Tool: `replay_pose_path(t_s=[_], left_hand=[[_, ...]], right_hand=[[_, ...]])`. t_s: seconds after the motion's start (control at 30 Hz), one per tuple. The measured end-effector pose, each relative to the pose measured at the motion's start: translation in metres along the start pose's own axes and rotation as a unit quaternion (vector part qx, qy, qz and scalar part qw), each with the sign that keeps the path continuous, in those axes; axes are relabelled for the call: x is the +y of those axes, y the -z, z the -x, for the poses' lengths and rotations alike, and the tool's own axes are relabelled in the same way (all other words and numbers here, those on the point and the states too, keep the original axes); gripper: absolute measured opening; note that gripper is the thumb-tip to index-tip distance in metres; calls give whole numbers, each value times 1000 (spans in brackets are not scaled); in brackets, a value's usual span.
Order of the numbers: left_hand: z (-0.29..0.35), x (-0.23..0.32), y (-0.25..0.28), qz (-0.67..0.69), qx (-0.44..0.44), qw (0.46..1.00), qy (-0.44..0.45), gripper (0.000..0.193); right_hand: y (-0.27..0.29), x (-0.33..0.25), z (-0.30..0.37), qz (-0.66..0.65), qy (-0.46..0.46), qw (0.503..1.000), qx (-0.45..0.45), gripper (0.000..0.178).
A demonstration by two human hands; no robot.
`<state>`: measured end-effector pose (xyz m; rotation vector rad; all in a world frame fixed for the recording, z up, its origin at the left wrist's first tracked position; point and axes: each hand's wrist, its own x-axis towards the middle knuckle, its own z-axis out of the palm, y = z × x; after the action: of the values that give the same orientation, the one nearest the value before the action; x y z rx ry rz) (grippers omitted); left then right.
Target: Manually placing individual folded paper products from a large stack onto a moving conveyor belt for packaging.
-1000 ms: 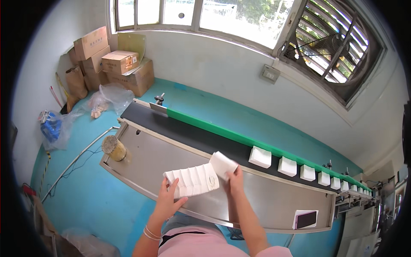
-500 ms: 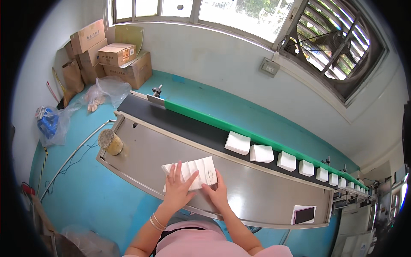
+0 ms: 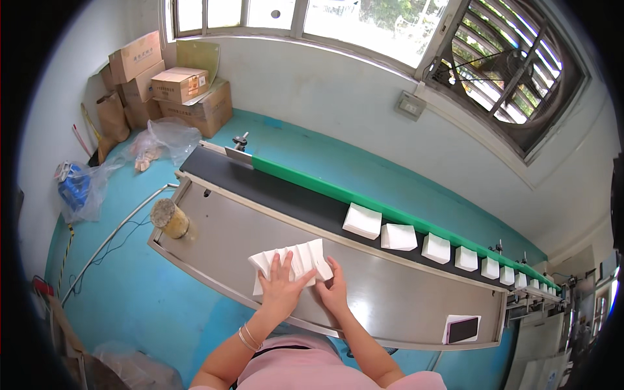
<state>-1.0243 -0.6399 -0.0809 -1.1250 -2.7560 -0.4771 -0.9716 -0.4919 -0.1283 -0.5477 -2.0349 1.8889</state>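
A row of white folded-paper stacks (image 3: 303,255) lies on the metal table in front of me, fanned so that ridges show between the stacks. My left hand (image 3: 280,290) rests on the row with its fingers spread flat across the paper. At the right end my right hand (image 3: 334,293) is closed on the endmost paper stack, its fingers bent around the edge and partly hidden. Beyond the table, similar white stacks (image 3: 362,221) stand in a line on the black conveyor belt (image 3: 279,194).
A green guide rail (image 3: 312,182) runs along the belt's far side. On the metal table (image 3: 390,296) stand a yellowish cylinder (image 3: 169,218) at left and a phone (image 3: 462,330) on white paper at right. Cardboard boxes (image 3: 195,110) and plastic bags (image 3: 166,140) are at the back left.
My left hand has shifted slightly right along the paper, and the ridges have fanned and tilted more. My right hand's fingers have curled more at the row's right end.
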Motion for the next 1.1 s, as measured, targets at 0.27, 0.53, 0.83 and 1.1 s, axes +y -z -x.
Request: replay_pose_path(t_s=[0.27,0.53,0.83,1.1], left_hand=[[1,9,10,31,-9,999,23,49],[-18,29,8,15,-9,1000,20,50],[-49,45,8,40,-26,999,17,51],[-82,42,-60,105,-11,990,-94,56]], right_hand=[[19,2,-85,-200,25,977,73,49],[23,-18,-204,-220,-164,961,43,34],[76,1,-224,105,8,950,293,66],[75,37,-94,11,17,1000,-1,45]])
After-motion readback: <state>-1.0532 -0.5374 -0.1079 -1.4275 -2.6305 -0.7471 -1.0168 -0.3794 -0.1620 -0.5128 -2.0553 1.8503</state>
